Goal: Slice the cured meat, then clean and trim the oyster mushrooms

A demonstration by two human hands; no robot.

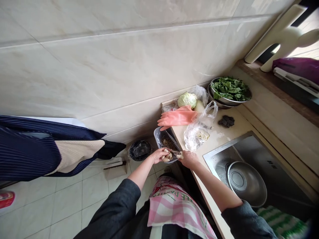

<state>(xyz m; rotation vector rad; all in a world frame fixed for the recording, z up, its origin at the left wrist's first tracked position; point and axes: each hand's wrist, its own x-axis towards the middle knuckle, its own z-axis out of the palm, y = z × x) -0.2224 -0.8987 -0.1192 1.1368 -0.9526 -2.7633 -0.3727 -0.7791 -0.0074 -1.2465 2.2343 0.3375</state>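
Starting far left: see dark pinstriped cloth [27, 149] hanging by the tiled wall [112, 76], then a round black container [140, 150] on the tiled floor [67, 196], near the wall edge. Holds several pale cloves [166, 156] in the left hand [157, 156], fingers curled in around them (garlic-like, too small to be sure). Hangs over the near rim of a lined bin [157, 136], just off the surface's left edge; shows brown scraps [168, 143] inside. Pinches one pale piece [179, 155] in the right hand [189, 160], almost fully closed, over the bin's right corner. Can't tell which fingers make contact.

On the countertop [225, 136]: carries a pink glove [181, 117] at the far left corner, overhanging the left edge, with cabbage [187, 100] behind, clear plastic bag [195, 137] along the left edge, dark scrubber [226, 121] farther in, leafy greens [230, 89] in a metal basin [228, 101] at the far right corner. Ends with a sink [216, 159], metal bowl [251, 186] inside.
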